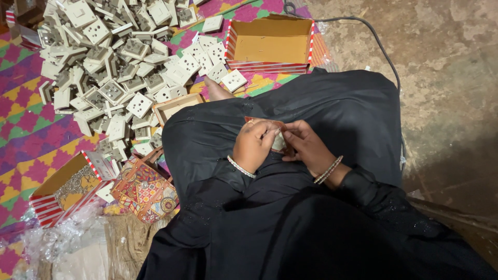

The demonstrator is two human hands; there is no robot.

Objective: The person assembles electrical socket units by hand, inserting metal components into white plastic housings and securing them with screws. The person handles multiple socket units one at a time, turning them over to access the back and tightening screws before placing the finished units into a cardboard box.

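Observation:
My left hand (253,145) and my right hand (307,147) meet over my lap, which is covered in black cloth. Together they grip a small flat cardboard box (279,136) with a red-and-white striped edge; a pale part shows between the fingers. Both hands wear bangles at the wrist. A large heap of white socket plates (111,67) lies on the mat to my upper left, out of reach of either hand.
An open striped cardboard box (270,47) sits ahead. Another striped box (65,187) with small metal parts lies at the left, beside a patterned box (146,190). A black cable (372,39) crosses the concrete floor. Clear plastic bags (62,243) lie at lower left.

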